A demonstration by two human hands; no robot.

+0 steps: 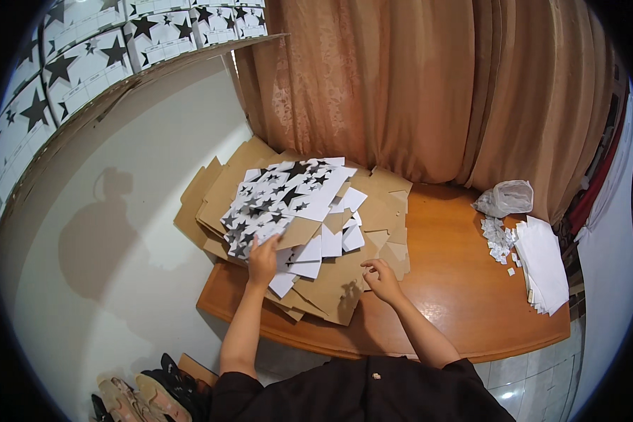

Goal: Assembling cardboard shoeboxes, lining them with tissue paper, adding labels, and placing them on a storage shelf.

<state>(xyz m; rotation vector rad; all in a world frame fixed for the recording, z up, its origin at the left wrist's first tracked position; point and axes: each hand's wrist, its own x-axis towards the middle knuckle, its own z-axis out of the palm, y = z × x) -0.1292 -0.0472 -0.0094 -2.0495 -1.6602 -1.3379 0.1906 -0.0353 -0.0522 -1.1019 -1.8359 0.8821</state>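
Note:
A pile of flat white sheets printed with black stars [288, 188] lies on stacked brown cardboard [383, 204] upon the table. My left hand [262, 261] is at the near edge of the pile, its fingers closed on a star-printed sheet. The sheet's brown underside shows beside the fingertips. Plain white flaps [330, 243] stick out from under the printed sheets, toward the right. Over the right part of the cardboard hovers my right hand [382, 281], fingers loosely bent and apart, with nothing visible in them. Its shadow falls on the cardboard.
The wooden table [457, 281] has a curved front edge. At its right are a clear plastic bag [506, 198], small white pieces [498, 239] and stacked white sheets [541, 264]. Brown curtains [401, 84] hang behind. Star-printed boxes [84, 67] fill a shelf upper left; shoes [165, 390] lie lower left.

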